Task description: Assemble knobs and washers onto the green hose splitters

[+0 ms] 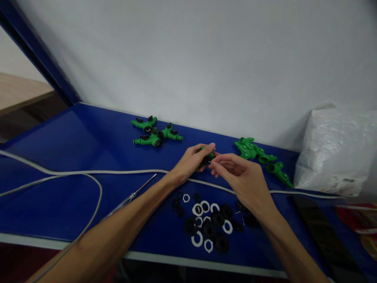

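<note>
Over a blue table (73,157), the left hand (191,163) gripped a green fitting (207,157); the right hand (238,175), fingers pinched together, touched its end.

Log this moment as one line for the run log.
left hand: grips green fitting | right hand: fingertips at fitting | black and white rings: on blue table

green connector (207,157), black-capped, held above table
</note>
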{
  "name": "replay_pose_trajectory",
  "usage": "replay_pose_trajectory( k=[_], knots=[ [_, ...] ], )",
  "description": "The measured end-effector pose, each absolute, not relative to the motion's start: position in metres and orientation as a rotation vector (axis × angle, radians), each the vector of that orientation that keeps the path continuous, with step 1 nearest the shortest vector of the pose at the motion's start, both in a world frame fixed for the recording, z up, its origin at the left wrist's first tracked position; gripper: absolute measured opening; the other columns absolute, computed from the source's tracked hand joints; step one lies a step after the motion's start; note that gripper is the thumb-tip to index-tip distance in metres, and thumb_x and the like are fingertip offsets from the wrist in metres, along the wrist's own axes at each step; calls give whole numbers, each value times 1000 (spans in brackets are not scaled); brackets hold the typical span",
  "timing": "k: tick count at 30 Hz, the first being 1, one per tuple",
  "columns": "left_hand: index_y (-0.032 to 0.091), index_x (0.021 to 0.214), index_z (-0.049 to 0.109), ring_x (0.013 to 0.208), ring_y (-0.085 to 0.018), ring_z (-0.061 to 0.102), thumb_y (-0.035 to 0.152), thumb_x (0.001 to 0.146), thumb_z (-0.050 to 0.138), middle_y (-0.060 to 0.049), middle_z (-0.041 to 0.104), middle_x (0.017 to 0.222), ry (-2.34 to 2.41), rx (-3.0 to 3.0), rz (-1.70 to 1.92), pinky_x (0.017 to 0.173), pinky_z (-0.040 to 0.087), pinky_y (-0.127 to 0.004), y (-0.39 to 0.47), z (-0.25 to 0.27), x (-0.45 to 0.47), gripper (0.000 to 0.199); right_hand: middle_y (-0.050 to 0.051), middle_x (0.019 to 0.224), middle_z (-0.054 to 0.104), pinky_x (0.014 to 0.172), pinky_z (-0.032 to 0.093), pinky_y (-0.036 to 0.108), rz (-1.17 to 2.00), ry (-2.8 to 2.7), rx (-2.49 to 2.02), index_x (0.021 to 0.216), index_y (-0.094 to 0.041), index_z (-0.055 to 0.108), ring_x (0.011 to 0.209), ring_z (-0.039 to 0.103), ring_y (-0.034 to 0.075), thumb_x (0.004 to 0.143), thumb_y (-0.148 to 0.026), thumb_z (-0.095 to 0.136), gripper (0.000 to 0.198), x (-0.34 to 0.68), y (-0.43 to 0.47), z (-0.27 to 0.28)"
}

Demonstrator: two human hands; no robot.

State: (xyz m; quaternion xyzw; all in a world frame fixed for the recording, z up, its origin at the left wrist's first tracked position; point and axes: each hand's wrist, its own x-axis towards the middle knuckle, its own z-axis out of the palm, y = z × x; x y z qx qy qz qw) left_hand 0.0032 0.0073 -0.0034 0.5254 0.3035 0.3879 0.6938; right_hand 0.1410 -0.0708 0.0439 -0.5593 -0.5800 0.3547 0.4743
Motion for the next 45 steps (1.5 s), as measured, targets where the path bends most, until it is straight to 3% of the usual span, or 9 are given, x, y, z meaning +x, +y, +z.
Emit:
replay_pose_trajectory(
  k=[8,16,35,45],
  knots=[
    [14,105,70,50,-9,49,66,91,59,2,58,63,755,1281,898,48,38,-23,6,-6,4,55,3,72,76,69,62,35,917,-1405,-1380,81,-21,73,66,72,19,80,-35,79,15,134,-69,40],
    [15,119,65,61,-9,54,64,94,56,0,66,82,757,1347,903,58,44,-22,3,-10,5,55,2,71,75,68,59,33,1040,-1296,-1389,83,-19,71,64,70,17,82,-35,78,18,134,-66,40],
    [16,115,62,69,-9,59,56,94,64,-4,67,97,645,1090,884,59,47,-22,9,-17,10,45,1,71,75,68,59,33,1155,-1185,-1293,86,-19,68,63,70,16,79,-37,82,25,136,-65,29],
    [16,105,60,46,-8,50,54,98,59,4,57,62,518,853,759,47,41,-21,8,-12,13,38,1,70,75,64,59,31,967,-1254,-1311,84,-19,69,62,70,16,83,-35,80,19,128,-68,32]
  ],
)
